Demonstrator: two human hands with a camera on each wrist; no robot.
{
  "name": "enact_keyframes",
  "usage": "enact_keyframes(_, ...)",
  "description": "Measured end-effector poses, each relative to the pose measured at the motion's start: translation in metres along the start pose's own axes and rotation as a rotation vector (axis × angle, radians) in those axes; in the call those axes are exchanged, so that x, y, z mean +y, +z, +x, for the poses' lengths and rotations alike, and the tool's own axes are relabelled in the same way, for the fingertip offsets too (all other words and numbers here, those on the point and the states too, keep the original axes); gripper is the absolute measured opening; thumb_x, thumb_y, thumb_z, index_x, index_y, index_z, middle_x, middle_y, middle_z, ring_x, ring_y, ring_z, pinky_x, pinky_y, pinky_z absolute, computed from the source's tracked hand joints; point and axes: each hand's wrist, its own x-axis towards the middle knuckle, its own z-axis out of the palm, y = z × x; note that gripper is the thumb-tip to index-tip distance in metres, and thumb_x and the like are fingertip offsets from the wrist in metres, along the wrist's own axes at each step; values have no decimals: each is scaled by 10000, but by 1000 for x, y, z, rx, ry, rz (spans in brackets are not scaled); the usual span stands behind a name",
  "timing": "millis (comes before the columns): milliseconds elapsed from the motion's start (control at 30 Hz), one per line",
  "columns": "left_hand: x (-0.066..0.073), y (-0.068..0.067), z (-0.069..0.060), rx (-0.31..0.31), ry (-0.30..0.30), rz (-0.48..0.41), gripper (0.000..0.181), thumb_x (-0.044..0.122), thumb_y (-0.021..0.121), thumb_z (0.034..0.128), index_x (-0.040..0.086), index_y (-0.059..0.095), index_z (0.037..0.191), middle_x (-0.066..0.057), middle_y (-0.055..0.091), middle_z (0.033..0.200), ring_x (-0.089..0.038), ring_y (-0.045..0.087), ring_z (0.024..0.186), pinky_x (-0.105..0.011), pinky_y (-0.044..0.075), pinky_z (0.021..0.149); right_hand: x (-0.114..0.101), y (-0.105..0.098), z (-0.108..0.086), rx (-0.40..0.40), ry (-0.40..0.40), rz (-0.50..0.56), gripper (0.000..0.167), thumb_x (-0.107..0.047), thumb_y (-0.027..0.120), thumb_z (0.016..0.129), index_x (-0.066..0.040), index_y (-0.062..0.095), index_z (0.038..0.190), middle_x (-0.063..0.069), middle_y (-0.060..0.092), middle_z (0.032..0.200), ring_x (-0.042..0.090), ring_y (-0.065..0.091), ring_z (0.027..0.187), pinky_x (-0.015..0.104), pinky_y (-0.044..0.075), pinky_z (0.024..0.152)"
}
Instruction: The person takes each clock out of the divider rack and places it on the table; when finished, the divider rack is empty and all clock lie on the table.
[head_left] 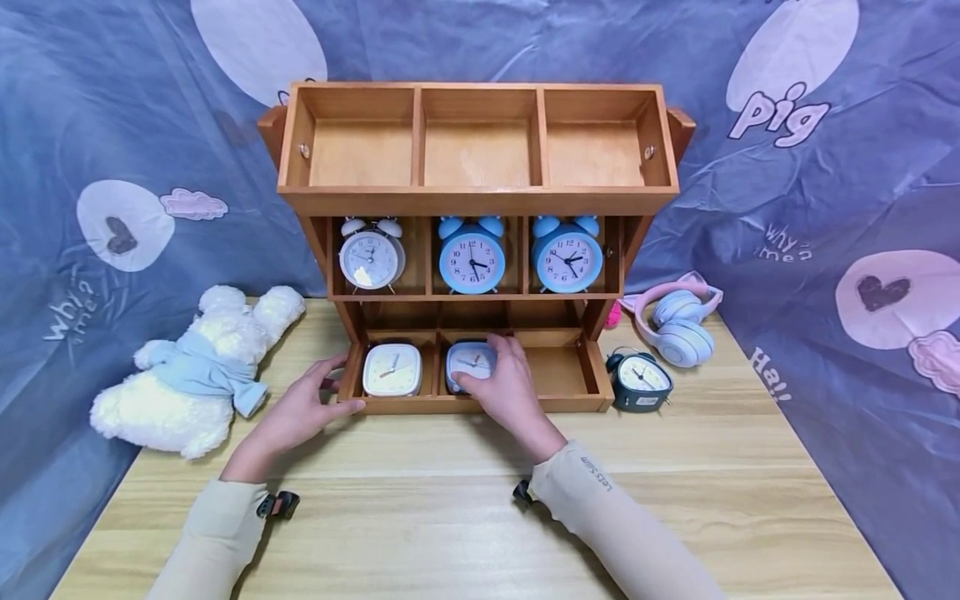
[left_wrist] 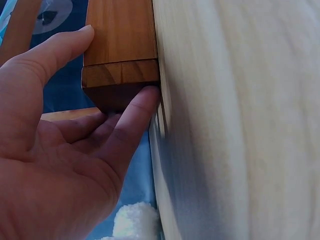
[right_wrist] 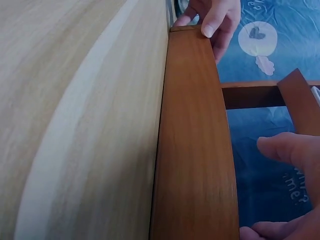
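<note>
The three-tier wooden rack (head_left: 480, 202) stands on the desk (head_left: 450, 517); sides below are as the person faces it. The right hand (head_left: 510, 387) is at the rack's lowest tier, middle compartment, pinching a light blue square clock (head_left: 467, 358) between thumb and fingers. The clock lies within that compartment, face up; whether it bears fully on the base, I cannot tell. The left hand (head_left: 307, 404) grips the rack's lower left end, thumb on the front board, fingers around the end.

A white square clock (head_left: 392, 369) occupies the lowest tier's left compartment. The rack's middle tier holds, left to right, a white twin-bell alarm clock (head_left: 371, 258) and two blue twin-bell alarm clocks (head_left: 472, 258), one per compartment, all upright.

Just beside the rack's lower right end sits a dark green alarm clock (head_left: 641, 382); cat-ear headphones (head_left: 682, 333) lie beyond it. Left of the rack lies a white plush toy (head_left: 172, 408) in a light blue garment.
</note>
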Motion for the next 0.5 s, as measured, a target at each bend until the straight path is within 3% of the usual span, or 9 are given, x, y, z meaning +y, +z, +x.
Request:
enact_keyframes(200, 0, 0, 0, 1, -3, 0, 948, 350, 850, 1022, -12, 332, 1728, -310, 459, 1686, -505, 617, 1401, -369, 601, 861, 1, 9, 4, 11, -16, -17, 946, -323, 956, 845, 51, 514, 1594, 273, 525, 1551, 453, 589, 1360, 616, 518, 1178)
enact_keyframes(500, -1, 1, 0, 8, 1, 0, 952, 344, 854, 1019, -21, 331, 1726, -303, 453, 1700, -498, 628, 1391, -362, 603, 853, -4, 20, 8, 31, 43, -49, 966, -278, 960, 835, 48, 483, 1610, 272, 502, 1542, 424, 540, 1376, 568, 533, 1173)
